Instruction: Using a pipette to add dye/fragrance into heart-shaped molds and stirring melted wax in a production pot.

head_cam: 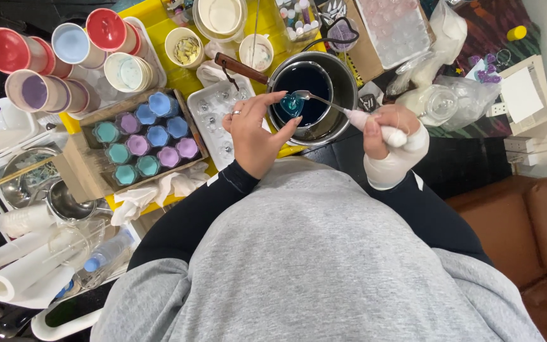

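The left hand (254, 136) pinches a small teal heart (291, 104) between thumb and fingertips, holding it over the rim of a steel pot (343, 82) of dark blue liquid. The right hand (390, 136), wrapped in white at the wrist, is closed around the pale handle of a spoon (333, 106) whose bowl touches the heart. How the heart sits under the fingers is hard to make out.

The pot's wooden handle (242, 68) points left. Left of it a cardboard tray (96, 171) holds teal, blue and purple moulds (147, 136). Stacked coloured cups (64, 57) lie beyond, partly cut off. A clear mould tray (394, 28) sits top right, its contents blurred. The person's grey torso hides the table's near edge.
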